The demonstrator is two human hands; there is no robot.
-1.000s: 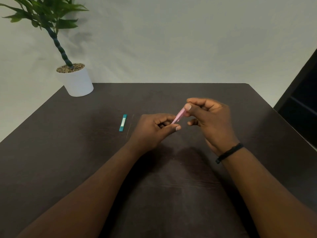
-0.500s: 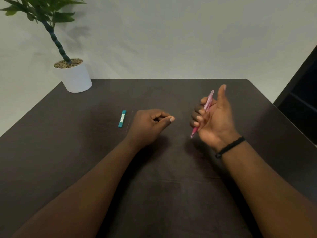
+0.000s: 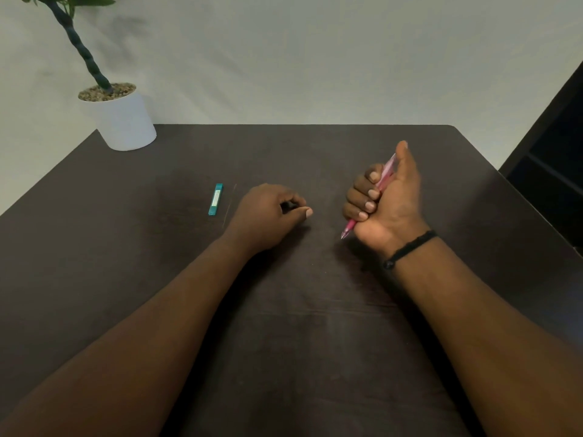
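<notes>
The dark brown worktop (image 3: 315, 342) has a rounded far right corner. On its far left corner stands a white pot (image 3: 124, 121) with a plant. Left of the middle lies a small teal case (image 3: 215, 199), running near to far. Just right of it, not touching, lies a thin rod (image 3: 229, 205). The left grip (image 3: 268, 212) rests beside the rod.

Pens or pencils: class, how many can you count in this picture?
1. The pink pencil is gripped in the right hand, tip pointing down toward the table. The left hand has curled fingers that could hide something small.
</notes>
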